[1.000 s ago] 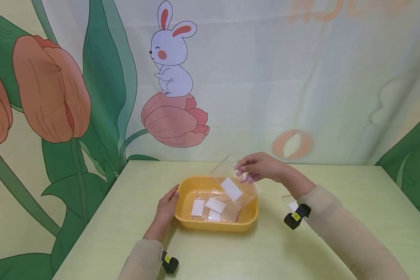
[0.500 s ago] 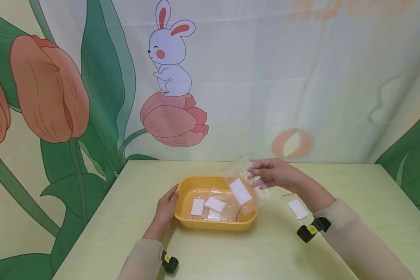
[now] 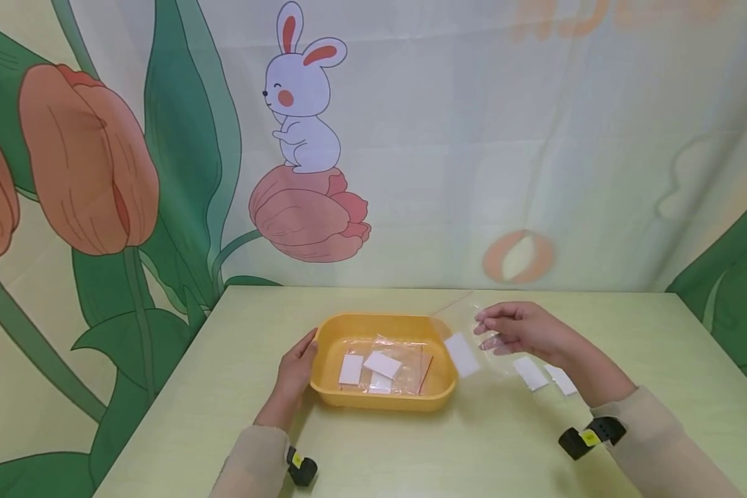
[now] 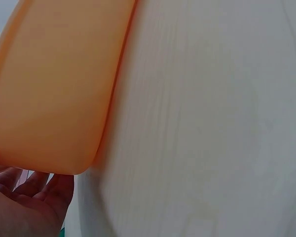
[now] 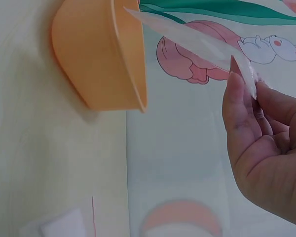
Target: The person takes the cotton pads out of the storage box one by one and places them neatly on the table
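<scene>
My left hand (image 3: 297, 366) grips the left end of a yellow plastic basin (image 3: 386, 401); in the left wrist view its fingers (image 4: 56, 190) lie against the basin's outer wall (image 4: 59, 98). Inside the basin lie several clear zip bags with white rectangular pieces (image 3: 382, 365) in them. My right hand (image 3: 526, 332) pinches one clear zip bag (image 3: 463, 355) by its edge between thumb and fingers. That bag, with a white rectangle inside, hangs tilted in the air by the basin's right rim. The right wrist view shows the pinched bag (image 5: 187, 37) nearly edge-on.
On the table, right of the basin and beneath my right forearm, lie two more white pieces (image 3: 531, 373), at least one in a clear bag. A printed curtain (image 3: 442, 138) hangs along the table's back edge. Table surface (image 3: 373, 449) extends in front of the basin.
My right hand has carried the pinched zip bag rightward and slightly down, from over the basin to its right rim. A second white piece now shows under the forearm. My left hand has stayed put.
</scene>
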`<action>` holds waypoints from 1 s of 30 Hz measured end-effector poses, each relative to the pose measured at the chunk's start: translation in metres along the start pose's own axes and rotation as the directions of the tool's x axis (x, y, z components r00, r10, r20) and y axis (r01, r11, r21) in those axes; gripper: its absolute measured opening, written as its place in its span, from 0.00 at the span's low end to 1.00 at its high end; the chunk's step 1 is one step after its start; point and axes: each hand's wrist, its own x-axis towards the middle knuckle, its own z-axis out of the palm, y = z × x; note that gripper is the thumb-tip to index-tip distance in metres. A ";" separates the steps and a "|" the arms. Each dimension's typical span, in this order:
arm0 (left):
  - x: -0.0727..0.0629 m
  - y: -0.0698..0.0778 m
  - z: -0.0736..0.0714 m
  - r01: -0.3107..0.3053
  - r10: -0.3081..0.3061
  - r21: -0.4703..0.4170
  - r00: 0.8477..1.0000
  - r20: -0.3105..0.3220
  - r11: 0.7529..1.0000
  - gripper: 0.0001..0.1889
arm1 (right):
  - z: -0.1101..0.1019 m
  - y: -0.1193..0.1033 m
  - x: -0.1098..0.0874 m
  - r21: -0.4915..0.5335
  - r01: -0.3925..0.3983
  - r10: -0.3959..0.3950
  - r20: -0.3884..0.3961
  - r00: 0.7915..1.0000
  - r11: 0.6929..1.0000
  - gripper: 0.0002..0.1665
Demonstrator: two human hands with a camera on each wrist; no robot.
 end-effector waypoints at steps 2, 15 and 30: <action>0.000 0.001 0.000 -0.005 0.005 0.000 1.000 -0.001 1.000 0.25 | -0.004 0.004 -0.005 0.011 -0.001 0.001 -0.002 1.000 1.000 0.20; 0.000 -0.001 0.000 0.001 -0.001 -0.003 1.000 -0.003 1.000 0.25 | -0.027 0.039 -0.030 0.064 -0.013 0.014 -0.010 1.000 0.998 0.12; -0.003 0.000 0.001 -0.016 0.016 -0.011 1.000 -0.009 1.000 0.25 | -0.050 0.072 -0.053 0.089 -0.052 0.056 -0.043 0.997 0.995 0.14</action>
